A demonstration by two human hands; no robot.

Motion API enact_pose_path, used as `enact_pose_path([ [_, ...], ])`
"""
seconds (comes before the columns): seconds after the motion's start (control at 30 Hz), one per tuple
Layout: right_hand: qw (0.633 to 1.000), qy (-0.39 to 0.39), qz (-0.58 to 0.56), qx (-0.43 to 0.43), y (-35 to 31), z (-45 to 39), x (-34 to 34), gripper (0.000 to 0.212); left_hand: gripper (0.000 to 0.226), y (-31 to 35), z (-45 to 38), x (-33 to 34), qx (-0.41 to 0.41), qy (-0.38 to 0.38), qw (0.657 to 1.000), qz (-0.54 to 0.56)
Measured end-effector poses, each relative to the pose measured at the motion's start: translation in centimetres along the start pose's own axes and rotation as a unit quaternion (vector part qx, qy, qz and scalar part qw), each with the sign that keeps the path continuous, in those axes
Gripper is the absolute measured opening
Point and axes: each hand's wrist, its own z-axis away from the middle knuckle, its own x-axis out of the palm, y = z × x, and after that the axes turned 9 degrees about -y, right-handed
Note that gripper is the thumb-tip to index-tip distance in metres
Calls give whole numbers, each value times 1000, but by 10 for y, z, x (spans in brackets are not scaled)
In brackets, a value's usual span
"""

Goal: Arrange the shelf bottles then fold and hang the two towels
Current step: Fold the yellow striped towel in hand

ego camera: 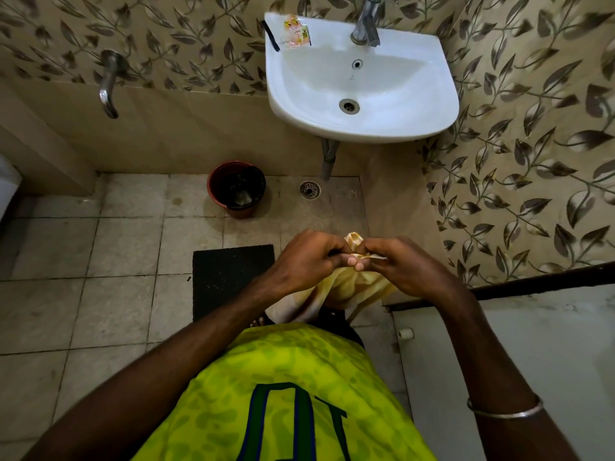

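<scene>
Towel (349,287), pale yellow, bunched at centre frame, hanging toward the lower middle. Pinched at its top edge by left hand (304,261) and right hand (404,266), fingers curled tight, thumbs touching. White sink (432,104) at upper right, red bucket (237,189) left of centre.

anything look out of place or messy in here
A torn orange sachet lies on the washbasin rim beside a black comb. The floor tiles look stained. Both hands pinch a bunched yellow towel.
</scene>
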Motion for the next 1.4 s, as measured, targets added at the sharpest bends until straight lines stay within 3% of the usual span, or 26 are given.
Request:
enact_pose_path([
  [0.1,1000,17,6,22,5,-1,-3,4,20,-2,2,-1,-9,-2,1000,25],
  [0.37,996,72,21,47,15,5,-18,5,22,-10,3,-2,-33,16,999,4],
  [0.77,982,146,21,120,38,31,-35,5,23,-11,2,2,-43,-17,999,6],
  [0.9,986,103,18,127,37,34,-29,8,21,-13,2,3,-42,-29,999,-13],
  [1.13,998,9,-26,48,14,24,-5,51,18,-9,2,8,-23,-34,999,7],
  [1.23,999,-21,-20,27,7,15,6,43,16,-6,2,6,-13,-29,999,25],
  [1.33,999,7,32,15,6,10,10,11,21,-3,3,6,-5,-35,999,32],
  [1.4,999,23,21,23,7,10,8,15,23,-4,4,5,-6,-34,999,36],
])
